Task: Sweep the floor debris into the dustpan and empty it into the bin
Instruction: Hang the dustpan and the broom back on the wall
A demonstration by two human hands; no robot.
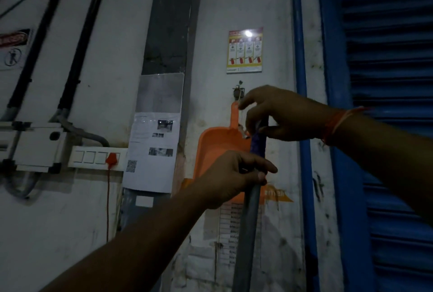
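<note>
An orange dustpan (218,149) hangs flat against the white wall, its handle up at a small hook (238,91). A grey broom handle (248,226) with a purple upper part (257,144) stands upright in front of the pan. My left hand (230,175) is wrapped around the grey handle. My right hand (283,113) holds the top of the purple part, its forefinger and thumb reaching toward the dustpan's handle tip by the hook. The broom head and the floor are out of view. No bin is visible.
A blue roller shutter (386,127) and its blue frame (302,104) fill the right. On the wall are a fire-extinguisher poster (244,50), taped paper notices (152,149), a switch panel with a red plug (98,158), and black conduits (77,46).
</note>
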